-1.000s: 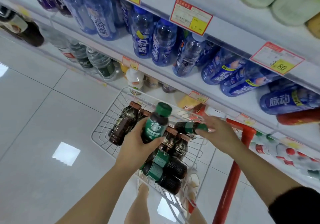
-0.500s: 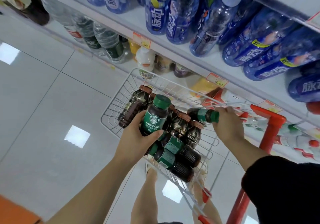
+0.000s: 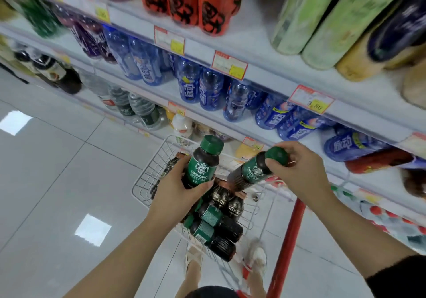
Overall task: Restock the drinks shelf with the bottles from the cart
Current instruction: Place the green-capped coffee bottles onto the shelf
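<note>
A: What's on the far left?

B: Grey floor tiles (image 3: pixel 57 182) w/ bright light spots. Past them, the low shelf has clear water bottles (image 3: pixel 138 108), a bit blurry.

A: And the left hand?

B: Left hand (image 3: pixel 177 191) is wrapped tight round a dark coffee bottle (image 3: pixel 202 166). Green lid, green label, says AMERICANO. It stands nearly straight up, lid tipped a little to the right, held over the left part of the cart.

A: What's under it?

B: The wire cart basket (image 3: pixel 147 175), white. More coffee bottles (image 3: pixel 214 224) lie in a pile inside, some w/ green labels, some w/ brown lids. They touch each other. Can't count them all, the hand hides some.

A: Right hand?

B: Right hand (image 3: pixel 297 171) grips a 2nd coffee bottle (image 3: pixel 253 171) at the lid end, fingers closed round the green lid. This one is tilted a lot, lid up to the right, bottom down to the left, over the far right part of the basket. The 2 held bottles are near each other, not touching.

A: And to the right?

B: Red cart pole (image 3: pixel 288 240) goes down near the right arm. Drinks shelf (image 3: pixel 265 131) runs behind, w/ blue bottles (image 3: pixel 202 90) in a row and price tags (image 3: pixel 311 99) on the edge. Top shelf has red bottles (image 3: pixel 207 5), then pale green ones (image 3: pixel 334 21) further right.
</note>
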A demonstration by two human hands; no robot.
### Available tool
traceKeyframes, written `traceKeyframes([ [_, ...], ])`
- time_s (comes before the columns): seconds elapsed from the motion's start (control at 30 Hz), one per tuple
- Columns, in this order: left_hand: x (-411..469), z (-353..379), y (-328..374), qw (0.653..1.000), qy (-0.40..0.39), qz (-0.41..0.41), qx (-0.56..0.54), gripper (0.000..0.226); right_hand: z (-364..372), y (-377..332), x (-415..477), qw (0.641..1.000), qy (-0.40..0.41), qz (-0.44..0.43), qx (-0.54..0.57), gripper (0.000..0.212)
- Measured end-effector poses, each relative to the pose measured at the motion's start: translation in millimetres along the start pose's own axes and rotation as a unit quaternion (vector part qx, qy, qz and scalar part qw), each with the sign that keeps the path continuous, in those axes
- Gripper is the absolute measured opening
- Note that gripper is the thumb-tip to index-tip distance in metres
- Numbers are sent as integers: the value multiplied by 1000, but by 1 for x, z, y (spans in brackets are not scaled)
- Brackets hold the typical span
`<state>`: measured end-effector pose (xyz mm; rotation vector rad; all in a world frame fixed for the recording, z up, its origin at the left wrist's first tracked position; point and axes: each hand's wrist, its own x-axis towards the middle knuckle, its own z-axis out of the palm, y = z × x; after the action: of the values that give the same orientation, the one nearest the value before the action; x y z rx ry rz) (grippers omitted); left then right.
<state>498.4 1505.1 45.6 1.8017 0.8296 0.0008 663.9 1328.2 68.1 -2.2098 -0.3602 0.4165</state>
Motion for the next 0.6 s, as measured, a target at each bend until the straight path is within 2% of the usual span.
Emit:
traceKeyframes([
  [0.23,-42,19,125,989,29,140,-37,59,-130,-85,-32,978,54,-152,129,32],
  [0.5,-96,63,270,952,52,290,-88,64,-280,-143,-66,925,172,-287,180,24],
  [0.6,-112,82,321,933,33,347,-90,60,-329,-150,-78,903,207,-330,181,26],
])
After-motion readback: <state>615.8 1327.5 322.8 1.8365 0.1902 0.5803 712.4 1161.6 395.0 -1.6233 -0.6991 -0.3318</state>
